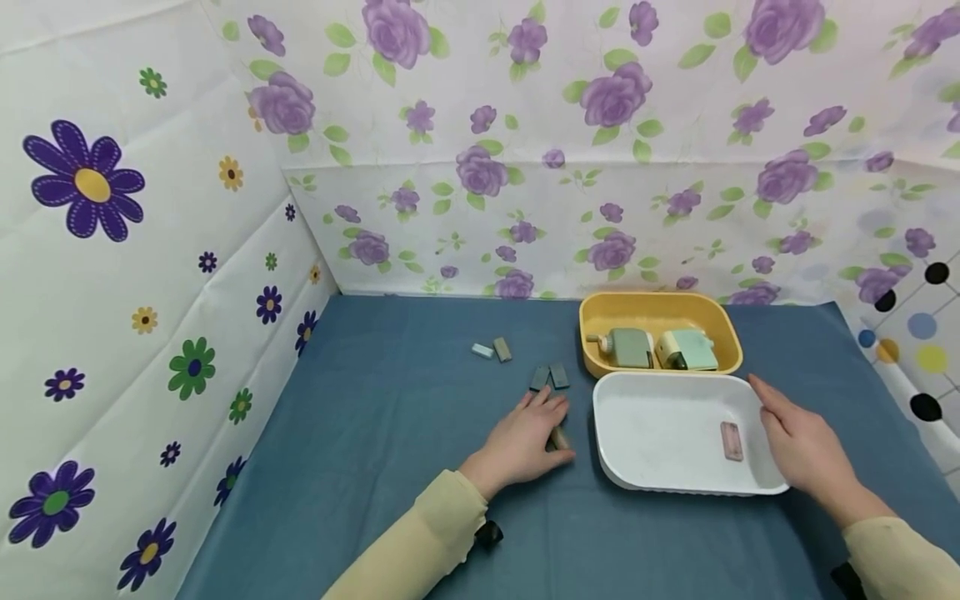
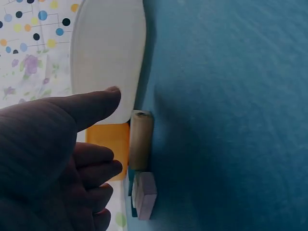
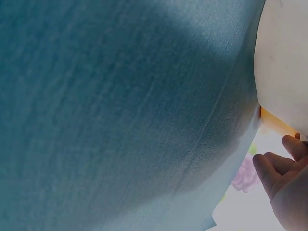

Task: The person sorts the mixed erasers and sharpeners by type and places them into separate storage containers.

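My left hand (image 1: 525, 437) reaches over several small rectangular blocks, its fingers extended and spread. A tan block (image 1: 559, 438) lies between its thumb and fingers; in the left wrist view this tan block (image 2: 141, 139) stands apart from the thumb, with a pinkish block (image 2: 146, 195) beyond. Just past the fingertips are two dark teal blocks (image 1: 558, 376). My right hand (image 1: 810, 446) holds the right rim of a white tray (image 1: 660, 417), thumb at the rim and fingers outside. Inside the tray lies a pink block (image 1: 732, 441). Only part of the right hand (image 3: 288, 183) shows in the right wrist view.
Behind the white tray stands a yellow tray (image 1: 660, 302) holding a grey-green item (image 1: 630, 348) and a mint one (image 1: 688, 350). A light blue block (image 1: 482, 351) and another tan block (image 1: 502, 349) lie farther back on the blue cloth (image 1: 360, 433). Patterned sheets surround the table.
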Demonstrator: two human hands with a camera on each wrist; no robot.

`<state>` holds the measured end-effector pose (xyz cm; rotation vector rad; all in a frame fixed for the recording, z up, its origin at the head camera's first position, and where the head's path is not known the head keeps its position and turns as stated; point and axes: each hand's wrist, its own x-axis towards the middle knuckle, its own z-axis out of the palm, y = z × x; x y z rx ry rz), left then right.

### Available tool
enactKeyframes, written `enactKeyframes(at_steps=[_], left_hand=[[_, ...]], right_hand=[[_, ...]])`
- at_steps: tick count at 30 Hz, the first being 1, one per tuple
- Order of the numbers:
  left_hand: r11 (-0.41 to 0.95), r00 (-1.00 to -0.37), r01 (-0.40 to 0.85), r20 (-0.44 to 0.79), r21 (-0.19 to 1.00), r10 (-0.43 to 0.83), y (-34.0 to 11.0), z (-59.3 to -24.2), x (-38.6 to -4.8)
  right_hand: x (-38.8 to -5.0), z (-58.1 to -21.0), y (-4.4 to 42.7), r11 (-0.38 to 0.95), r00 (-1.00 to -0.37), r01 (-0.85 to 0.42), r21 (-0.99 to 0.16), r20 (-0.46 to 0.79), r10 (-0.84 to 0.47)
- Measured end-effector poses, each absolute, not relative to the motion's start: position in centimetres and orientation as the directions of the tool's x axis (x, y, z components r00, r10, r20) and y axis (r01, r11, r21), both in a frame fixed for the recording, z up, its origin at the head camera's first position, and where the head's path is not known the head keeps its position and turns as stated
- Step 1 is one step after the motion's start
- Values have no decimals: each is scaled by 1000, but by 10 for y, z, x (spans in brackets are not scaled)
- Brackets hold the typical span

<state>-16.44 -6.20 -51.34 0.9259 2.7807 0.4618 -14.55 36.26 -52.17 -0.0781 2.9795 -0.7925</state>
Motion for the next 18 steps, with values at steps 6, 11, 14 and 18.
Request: enactKeyframes(at_steps=[6, 11, 14, 18], left_hand=[[789, -796, 559, -101, 256, 597, -60, -515, -162], [807, -809, 553, -96, 210, 580, -60, -520, -159], [814, -818, 543, -90, 208, 569, -59, -522, -158], [817, -826, 537, -67, 207, 560, -57, -524, -157]], right_hand=[[-145, -521, 365, 863, -997, -43, -503, -31, -68], [-144, -522, 365, 863, -997, -39, -503, -39, -68], [-145, -523, 365, 862, -997, -36, -505, -44, -67], [-144, -524, 364, 860, -997, -27, -509, -52, -63]])
